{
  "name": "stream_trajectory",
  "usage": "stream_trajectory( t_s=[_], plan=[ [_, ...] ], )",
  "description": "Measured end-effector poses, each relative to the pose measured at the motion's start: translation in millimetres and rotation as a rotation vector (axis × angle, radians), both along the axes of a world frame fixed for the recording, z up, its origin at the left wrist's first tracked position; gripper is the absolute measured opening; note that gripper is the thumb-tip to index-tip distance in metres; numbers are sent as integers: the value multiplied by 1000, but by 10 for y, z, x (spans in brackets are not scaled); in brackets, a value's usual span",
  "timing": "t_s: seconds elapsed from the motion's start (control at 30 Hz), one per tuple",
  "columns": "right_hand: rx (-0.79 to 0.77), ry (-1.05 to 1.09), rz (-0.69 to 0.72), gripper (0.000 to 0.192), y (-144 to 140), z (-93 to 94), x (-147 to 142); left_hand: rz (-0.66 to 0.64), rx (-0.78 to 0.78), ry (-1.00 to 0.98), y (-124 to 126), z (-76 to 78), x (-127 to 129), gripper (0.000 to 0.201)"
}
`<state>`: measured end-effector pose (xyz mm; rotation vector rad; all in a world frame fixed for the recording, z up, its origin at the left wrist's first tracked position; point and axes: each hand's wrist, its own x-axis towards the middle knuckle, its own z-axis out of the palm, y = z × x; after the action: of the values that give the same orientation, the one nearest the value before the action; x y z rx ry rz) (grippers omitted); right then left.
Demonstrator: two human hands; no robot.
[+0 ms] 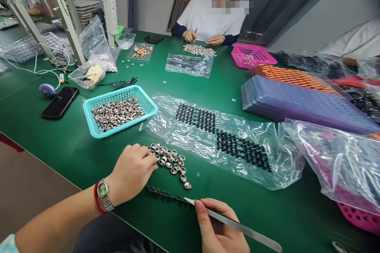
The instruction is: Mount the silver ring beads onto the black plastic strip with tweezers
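Note:
My right hand (221,227) grips a pair of metal tweezers (237,224). Their pale tips touch or hover just over the right end of a thin black toothed strip (166,193) lying on the green table. Wearing a watch (103,190) and a red band, my left hand (132,172) reaches to the left edge of a loose group of small silver oval pieces (173,162). Its fingers are curled with the tips close together, and anything between them is hidden. Behind it, a turquoise basket (118,132) holds many similar silver pieces.
A clear plastic sheet (190,146) carries rows of black parts (243,148). Blue-tinted clear trays (297,101), a plastic bag (335,162) and a pink basket (360,215) lie on the right. A phone (60,102) rests at left. Across the table sits a co-worker (204,16).

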<state>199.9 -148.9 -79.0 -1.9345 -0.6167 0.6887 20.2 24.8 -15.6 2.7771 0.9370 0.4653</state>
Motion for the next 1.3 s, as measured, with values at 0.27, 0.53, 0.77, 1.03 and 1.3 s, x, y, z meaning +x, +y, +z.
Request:
stream_trajectory(
  t_s=[0.27,0.53,0.77,1.03,1.3],
  plan=[
    [29,-107,23,52,-4,-57,-77,-40,-28,29,-1,-47,23,14],
    [124,-242,91,38,26,-21,-100,-183,-169,-260,-577,-133,-74,18],
    [125,-247,109,36,38,11,-80,-156,-106,-328,-646,-191,-67,30],
    [147,-128,144,36,99,74,-104,-158,-103,-308,-619,-176,-50,34],
    [164,26,-37,39,67,-22,-27,-153,-116,-345,-516,-112,11,30]
  ],
)
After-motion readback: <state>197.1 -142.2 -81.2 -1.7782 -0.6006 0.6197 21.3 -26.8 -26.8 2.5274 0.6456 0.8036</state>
